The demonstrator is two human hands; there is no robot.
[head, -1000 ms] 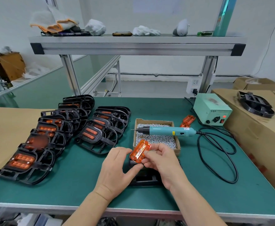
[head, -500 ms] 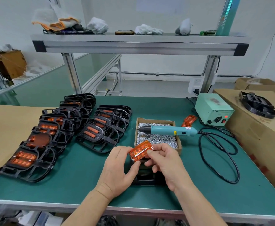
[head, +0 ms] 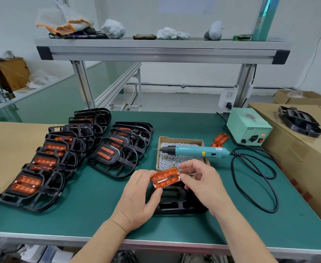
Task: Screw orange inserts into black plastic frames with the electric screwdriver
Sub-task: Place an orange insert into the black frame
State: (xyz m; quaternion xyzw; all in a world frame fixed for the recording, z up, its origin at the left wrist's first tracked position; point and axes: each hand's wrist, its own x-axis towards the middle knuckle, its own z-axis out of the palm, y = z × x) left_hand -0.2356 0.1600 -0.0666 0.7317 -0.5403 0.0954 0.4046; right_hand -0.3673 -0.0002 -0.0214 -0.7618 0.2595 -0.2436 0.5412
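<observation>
Orange insert (head: 165, 177) lower centre, pinched between my left hand (head: 136, 202) and right hand (head: 203, 185), above bare black frame (head: 174, 202) on surface (head: 98, 205). I judge it unseated, unscrewed. Electric screwdriver (head: 195, 150) idle across screw box (head: 180, 138). Fitted frames (head: 28, 185) stacked left.

There are two overlapping rows of filled black plastic frames (head: 117, 168), too stacked to count exactly. In front are one empty black frame (head: 176, 209), one hand-held translucent orange insert (head: 166, 177), one teal electric screwdriver (head: 195, 151) and one cardboard screw box (head: 180, 138).

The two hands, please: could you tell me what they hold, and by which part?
One orange insert: the left hand pinches its left end, the right hand pinches its right end.
</observation>
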